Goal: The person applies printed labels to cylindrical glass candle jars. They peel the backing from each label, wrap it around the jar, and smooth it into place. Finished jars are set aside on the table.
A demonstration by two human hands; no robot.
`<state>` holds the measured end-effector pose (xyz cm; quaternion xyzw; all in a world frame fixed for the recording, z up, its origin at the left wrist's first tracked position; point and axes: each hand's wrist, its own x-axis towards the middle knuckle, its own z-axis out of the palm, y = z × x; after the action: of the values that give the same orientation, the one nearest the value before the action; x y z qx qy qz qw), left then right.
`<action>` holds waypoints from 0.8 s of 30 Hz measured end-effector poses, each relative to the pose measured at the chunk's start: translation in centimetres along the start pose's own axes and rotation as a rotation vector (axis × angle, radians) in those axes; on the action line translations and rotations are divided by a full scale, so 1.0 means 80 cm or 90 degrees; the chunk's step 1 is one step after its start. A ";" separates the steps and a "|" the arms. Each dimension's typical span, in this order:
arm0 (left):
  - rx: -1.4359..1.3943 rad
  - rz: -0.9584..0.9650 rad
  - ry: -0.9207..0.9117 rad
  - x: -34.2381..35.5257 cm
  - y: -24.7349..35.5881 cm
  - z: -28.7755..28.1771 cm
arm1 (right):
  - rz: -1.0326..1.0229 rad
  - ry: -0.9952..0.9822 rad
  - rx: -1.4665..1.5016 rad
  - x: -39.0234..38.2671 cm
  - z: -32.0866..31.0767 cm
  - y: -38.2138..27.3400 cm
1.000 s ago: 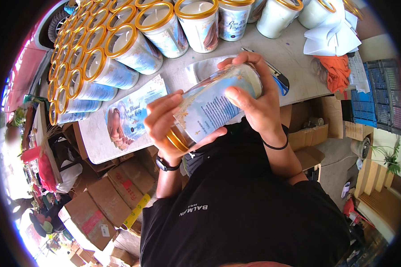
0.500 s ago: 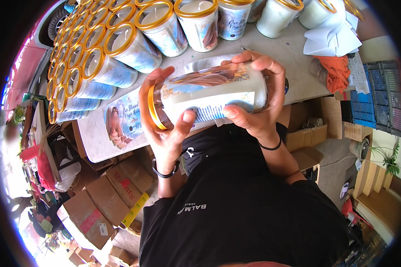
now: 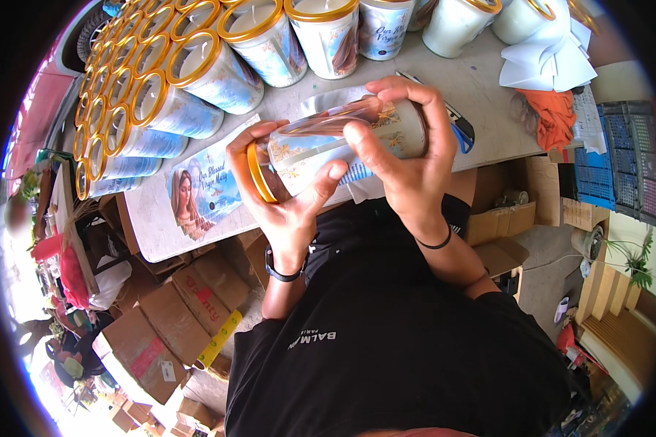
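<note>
A glass jar candle [image 3: 299, 149] with a gold rim lies on its side in the air above the table's near edge, held between both hands. My left hand [image 3: 288, 218] is closed around the gold-rimmed end, its thumb against the glass side facing me. My right hand [image 3: 415, 164] grips the base end, fingers over the far side and thumb pressed on the printed label. The label wraps the jar and shows a brown and blue picture. To the left, a stack of printed labels [image 3: 222, 193] lies on the table, the top one showing a veiled figure.
Many gold-rimmed jar candles [image 3: 204, 76] crowd the table's far left. Blue-handled scissors [image 3: 461, 131] lie just beyond my right hand. White papers [image 3: 550, 62] and an orange cloth [image 3: 552, 120] sit at the right. Cardboard boxes [image 3: 149, 339] stand at lower left, plastic crates [image 3: 619, 156] at right.
My right thumb has moved up and left across the label. The jar has rolled, so less of its white part shows. The scissors behind my right hand have come into view.
</note>
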<state>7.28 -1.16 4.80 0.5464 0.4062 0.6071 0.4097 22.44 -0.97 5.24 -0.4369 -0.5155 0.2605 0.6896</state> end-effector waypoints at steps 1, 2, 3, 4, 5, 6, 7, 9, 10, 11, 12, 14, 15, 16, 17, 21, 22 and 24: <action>0.022 0.011 0.002 0.001 0.001 0.001 | 0.003 0.024 0.012 -0.002 0.004 0.001; 0.017 0.005 0.021 0.004 0.000 0.003 | 0.001 0.040 0.032 -0.003 0.005 0.002; 0.012 0.000 0.043 0.007 -0.002 0.005 | -0.012 0.047 0.016 -0.004 0.006 0.003; 0.008 -0.011 0.065 0.007 -0.004 0.005 | -0.029 0.046 0.006 -0.005 0.005 0.006; -0.053 -0.038 0.066 0.003 -0.005 0.007 | -0.047 0.044 -0.002 -0.006 0.003 0.008; -0.062 -0.048 0.073 0.003 -0.010 0.007 | -0.053 0.042 0.012 -0.007 0.002 0.013; -0.060 -0.048 0.073 0.001 -0.015 0.007 | -0.058 0.042 0.026 -0.006 0.000 0.018; -0.045 -0.035 0.069 -0.004 -0.028 0.008 | -0.055 0.033 0.007 -0.010 -0.007 0.026; -0.024 -0.026 0.069 -0.006 -0.035 0.008 | -0.043 0.024 -0.025 -0.014 -0.011 0.029; -0.022 -0.003 0.042 -0.009 -0.042 0.007 | -0.032 0.016 -0.028 -0.016 -0.015 0.034; -0.012 0.019 0.018 -0.009 -0.049 0.006 | -0.024 0.006 -0.029 -0.017 -0.019 0.039; -0.034 0.026 -0.073 -0.012 -0.059 0.001 | 0.037 -0.007 0.009 -0.020 -0.029 0.047; 0.006 0.070 -0.149 -0.010 -0.062 -0.004 | 0.058 -0.012 0.026 -0.017 -0.034 0.051; 0.063 0.066 -0.179 -0.010 -0.064 -0.009 | 0.091 -0.020 -0.008 -0.017 -0.039 0.053; 0.110 0.086 -0.212 -0.009 -0.065 -0.014 | 0.050 -0.044 -0.036 -0.014 -0.045 0.054; 0.019 0.020 -0.234 -0.007 -0.067 -0.023 | -0.047 -0.021 -0.254 0.020 -0.084 0.040; 0.053 0.036 -0.228 -0.007 -0.068 -0.024 | -0.013 0.080 -0.158 0.041 -0.102 0.037; 0.086 0.097 -0.231 -0.008 -0.070 -0.024 | -0.041 0.210 -0.264 0.103 -0.151 0.041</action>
<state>5.68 0.04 -0.79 0.7020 0.3232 0.4994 0.3916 36.78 3.22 5.33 -0.5886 -0.4523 0.0524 0.6680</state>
